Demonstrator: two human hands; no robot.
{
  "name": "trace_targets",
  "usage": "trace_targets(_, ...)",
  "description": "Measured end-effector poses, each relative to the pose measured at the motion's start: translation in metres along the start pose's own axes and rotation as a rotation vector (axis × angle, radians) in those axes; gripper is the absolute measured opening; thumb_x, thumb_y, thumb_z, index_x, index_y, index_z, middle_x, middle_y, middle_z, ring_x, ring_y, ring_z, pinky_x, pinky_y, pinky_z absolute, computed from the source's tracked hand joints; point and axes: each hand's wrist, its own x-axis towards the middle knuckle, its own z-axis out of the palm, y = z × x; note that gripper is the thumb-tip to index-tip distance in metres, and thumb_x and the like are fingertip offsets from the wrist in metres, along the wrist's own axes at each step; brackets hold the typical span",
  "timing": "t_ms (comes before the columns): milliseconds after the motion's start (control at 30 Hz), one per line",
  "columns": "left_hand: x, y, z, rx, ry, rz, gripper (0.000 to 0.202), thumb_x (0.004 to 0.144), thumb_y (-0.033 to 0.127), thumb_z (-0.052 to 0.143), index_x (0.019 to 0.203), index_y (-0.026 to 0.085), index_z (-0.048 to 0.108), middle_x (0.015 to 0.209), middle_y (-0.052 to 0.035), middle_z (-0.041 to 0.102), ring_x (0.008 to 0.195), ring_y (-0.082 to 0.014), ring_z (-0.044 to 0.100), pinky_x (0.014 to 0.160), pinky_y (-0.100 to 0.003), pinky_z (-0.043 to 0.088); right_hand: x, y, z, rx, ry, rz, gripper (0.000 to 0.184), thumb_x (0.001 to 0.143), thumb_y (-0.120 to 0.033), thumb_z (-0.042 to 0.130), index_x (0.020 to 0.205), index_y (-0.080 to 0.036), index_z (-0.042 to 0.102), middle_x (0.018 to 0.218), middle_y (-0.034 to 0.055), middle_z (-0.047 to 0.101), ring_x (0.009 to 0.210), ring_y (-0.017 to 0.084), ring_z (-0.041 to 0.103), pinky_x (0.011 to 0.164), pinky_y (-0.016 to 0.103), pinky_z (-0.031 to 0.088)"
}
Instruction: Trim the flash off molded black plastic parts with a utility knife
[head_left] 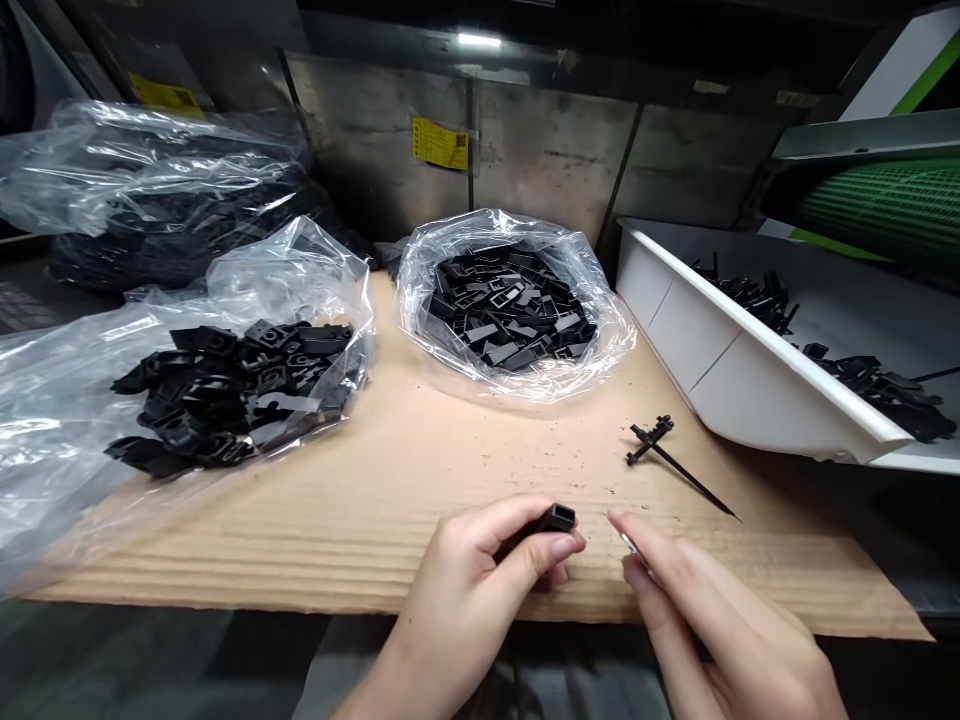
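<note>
My left hand point(487, 570) grips a small black hollow plastic part point(559, 517) between thumb and fingers near the front edge of the cardboard. Its open rectangular end faces up and to the right, while the rest is hidden in the hand. Just to the right, my right hand point(705, 600) pinches a small thin shiny piece point(628, 543), mostly covered by the fingers. A gap separates the two hands. Beyond the right hand, a black plastic part with a long thin spike point(675, 462) lies on the cardboard sheet point(420, 480).
A clear bag point(622, 335) of black rectangular parts stands at the back middle. At left lies another clear bag point(360, 270) of black parts, with more bagged parts point(187, 190) behind. A white bin point(667, 310) with black pieces stands at right, beside a green mesh roll point(885, 205).
</note>
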Motion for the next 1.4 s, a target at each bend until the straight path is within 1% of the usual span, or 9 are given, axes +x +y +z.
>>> trace_targets(333, -0.001, 0.001, -0.003, 0.180, 0.001, 0.134, 0.014, 0.078, 0.013, 0.055, 0.072, 0.018, 0.066, 0.067, 0.0016, 0.064, 0.063, -0.0123, 0.060, 0.059, -0.016, 0.044, 0.012, -0.003, 0.006, 0.183, -0.077, 0.083, 0.017, 0.086, -0.020, 0.045, 0.095, -0.021, 0.060, 0.066, 0.0018, 0.056, 0.050, 0.012, 0.055, 0.050, 0.021, 0.046)
trace_targets(667, 0.003, 0.004, -0.004, 0.280, 0.006, 0.171, 0.011, 0.079, 0.019, 0.058, 0.073, 0.020, 0.067, 0.066, 0.0011, 0.066, 0.060, -0.0145, 0.062, 0.058, -0.019, 0.046, 0.011, 0.005, 0.005, 0.325, -0.053, 0.226, 0.016, 0.084, -0.020, 0.049, 0.095, -0.023, 0.060, 0.073, 0.0016, 0.060, 0.068, 0.014, 0.063, 0.057, 0.018, 0.051)
trace_targets(833, 0.000, 0.003, -0.006, 0.457, -0.208, 0.332, 0.016, 0.082, 0.019, 0.053, 0.087, 0.019, 0.068, 0.074, -0.0032, 0.069, 0.067, -0.0164, 0.064, 0.062, -0.019, 0.046, 0.012, 0.000, 0.008, 0.342, 0.068, 0.221, 0.023, 0.080, -0.028, 0.056, 0.102, -0.023, 0.059, 0.072, 0.0001, 0.062, 0.053, 0.010, 0.059, 0.047, 0.015, 0.049)
trace_targets(933, 0.004, 0.016, -0.015, 0.654, -0.323, 0.396, 0.020, 0.085, 0.022, 0.051, 0.090, 0.018, 0.069, 0.069, -0.0032, 0.069, 0.062, -0.0152, 0.063, 0.057, -0.018, 0.045, 0.013, 0.007, 0.006, 0.251, 0.021, 0.189, 0.023, 0.081, -0.021, 0.052, 0.103, -0.022, 0.058, 0.075, 0.0015, 0.064, 0.057, 0.011, 0.063, 0.044, 0.013, 0.048)
trace_targets(1000, 0.020, 0.034, -0.026, 0.810, -0.272, 0.472, 0.021, 0.085, 0.024, 0.050, 0.089, 0.018, 0.069, 0.069, -0.0029, 0.068, 0.063, -0.0155, 0.063, 0.058, -0.019, 0.045, 0.014, 0.015, 0.003, 0.154, 0.002, 0.157, 0.025, 0.083, -0.018, 0.047, 0.105, -0.021, 0.058, 0.081, 0.0038, 0.066, 0.069, 0.014, 0.066, 0.050, 0.014, 0.051)
trace_targets(1100, 0.061, 0.067, -0.046, 1.024, 0.027, 0.582, 0.027, 0.085, 0.031, 0.047, 0.101, 0.019, 0.065, 0.089, -0.0061, 0.068, 0.081, -0.0218, 0.063, 0.075, -0.028, 0.046, 0.015, 0.025, 0.001, -0.016, -0.003, 0.151, 0.026, 0.084, -0.018, 0.041, 0.102, -0.019, 0.059, 0.088, 0.0058, 0.068, 0.077, 0.017, 0.067, 0.060, 0.020, 0.054)
trace_targets(1200, 0.088, 0.085, -0.058, 1.179, 0.156, 0.492, 0.050, 0.080, 0.037, 0.053, 0.125, 0.017, 0.047, 0.122, -0.0134, 0.053, 0.109, -0.0339, 0.050, 0.092, -0.047, 0.035, 0.016, 0.036, -0.001, -0.262, -0.010, 0.285, 0.028, 0.084, -0.021, 0.039, 0.103, -0.017, 0.059, 0.091, 0.0078, 0.069, 0.070, 0.022, 0.068, 0.060, 0.032, 0.056)
trace_targets(1267, 0.080, 0.077, -0.056, 1.174, 0.149, 0.524, 0.057, 0.075, 0.038, 0.057, 0.125, 0.012, 0.047, 0.131, -0.0181, 0.044, 0.117, -0.0395, 0.041, 0.094, -0.052, 0.031, 0.014, 0.044, -0.005, -0.387, 0.004, 0.361, 0.029, 0.084, -0.024, 0.039, 0.102, -0.014, 0.060, 0.088, 0.0099, 0.070, 0.069, 0.026, 0.068, 0.056, 0.036, 0.055)
trace_targets(1400, 0.024, 0.012, -0.041, 0.951, 0.041, 0.683, 0.026, 0.080, 0.042, 0.051, 0.102, 0.038, 0.064, 0.120, -0.0003, 0.059, 0.108, -0.0293, 0.053, 0.093, -0.040, 0.039, 0.010, 0.053, -0.037, -0.247, -0.001, 0.247, 0.026, 0.085, -0.022, 0.039, 0.092, -0.018, 0.064, 0.081, 0.0040, 0.071, 0.075, 0.018, 0.068, 0.061, 0.023, 0.054)
